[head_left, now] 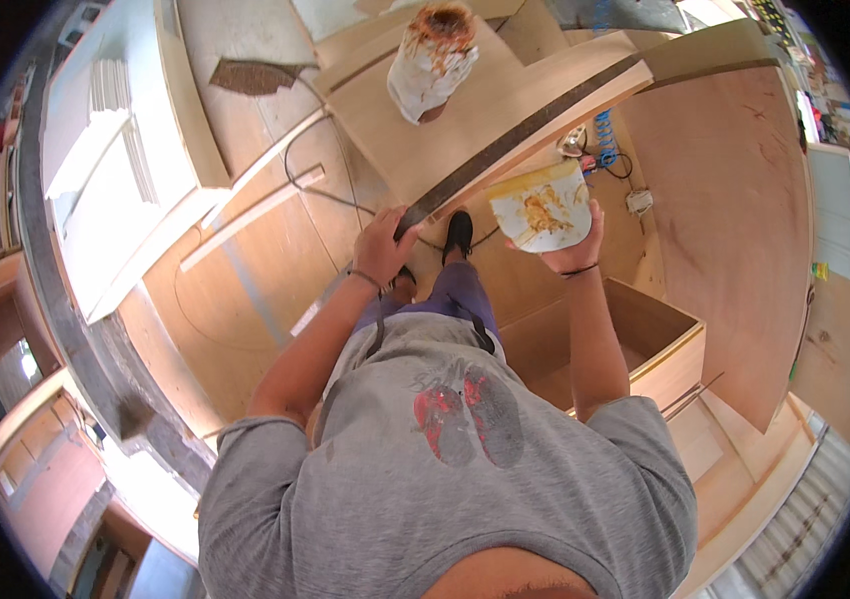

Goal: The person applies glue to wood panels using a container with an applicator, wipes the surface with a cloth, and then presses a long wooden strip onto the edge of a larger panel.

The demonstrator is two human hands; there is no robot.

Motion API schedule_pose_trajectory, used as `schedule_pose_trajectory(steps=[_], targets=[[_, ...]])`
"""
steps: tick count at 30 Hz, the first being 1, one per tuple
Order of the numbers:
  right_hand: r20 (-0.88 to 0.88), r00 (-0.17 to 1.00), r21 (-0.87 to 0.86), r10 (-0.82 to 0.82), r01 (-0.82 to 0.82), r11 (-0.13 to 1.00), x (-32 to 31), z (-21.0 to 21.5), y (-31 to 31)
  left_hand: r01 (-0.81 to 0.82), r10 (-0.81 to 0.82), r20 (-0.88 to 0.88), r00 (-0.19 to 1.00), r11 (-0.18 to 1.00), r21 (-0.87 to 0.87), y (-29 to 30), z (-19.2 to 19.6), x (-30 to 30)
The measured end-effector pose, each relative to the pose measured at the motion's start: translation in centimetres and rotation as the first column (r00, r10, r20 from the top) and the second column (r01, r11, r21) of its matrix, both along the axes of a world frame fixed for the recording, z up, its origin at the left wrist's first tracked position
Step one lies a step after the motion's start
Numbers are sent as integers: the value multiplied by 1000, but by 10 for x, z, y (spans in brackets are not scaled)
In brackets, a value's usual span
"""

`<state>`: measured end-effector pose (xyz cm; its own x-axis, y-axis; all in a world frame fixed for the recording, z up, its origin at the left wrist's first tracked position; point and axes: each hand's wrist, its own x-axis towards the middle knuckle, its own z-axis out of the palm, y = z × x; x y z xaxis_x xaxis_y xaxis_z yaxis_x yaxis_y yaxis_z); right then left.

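I look straight down over my grey shirt at a carpentry floor. My left hand [385,243] grips the near corner of a plywood board [465,120] with a dark edge strip, which lies tilted in front of me. My right hand [572,250] holds up a small white plastic container [545,208] smeared with yellow-brown glue. On the far part of the board stands a white glue-stained tub [432,62] with a crusted brown rim. My feet in dark shoes [458,232] show below the board.
An open plywood box [644,339] sits to my right, beside a large plywood sheet [744,230]. White panels [115,170] lie at left. A black cable [315,185], a blue coiled hose [604,130] and a wall socket box [638,202] are on the floor.
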<state>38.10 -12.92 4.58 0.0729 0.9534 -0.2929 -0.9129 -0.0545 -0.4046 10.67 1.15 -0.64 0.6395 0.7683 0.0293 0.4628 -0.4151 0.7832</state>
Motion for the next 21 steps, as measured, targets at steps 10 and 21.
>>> schedule_pose_trajectory(steps=[10,21], targets=[[-219,961,318,-167,233,919,-17,16,50,17,-27,137,990,997,78,0,98,-72],[-62,976,578,-210,207,789,-15,96,77,-12,12,-2,1000,985,171,2,76,-200]])
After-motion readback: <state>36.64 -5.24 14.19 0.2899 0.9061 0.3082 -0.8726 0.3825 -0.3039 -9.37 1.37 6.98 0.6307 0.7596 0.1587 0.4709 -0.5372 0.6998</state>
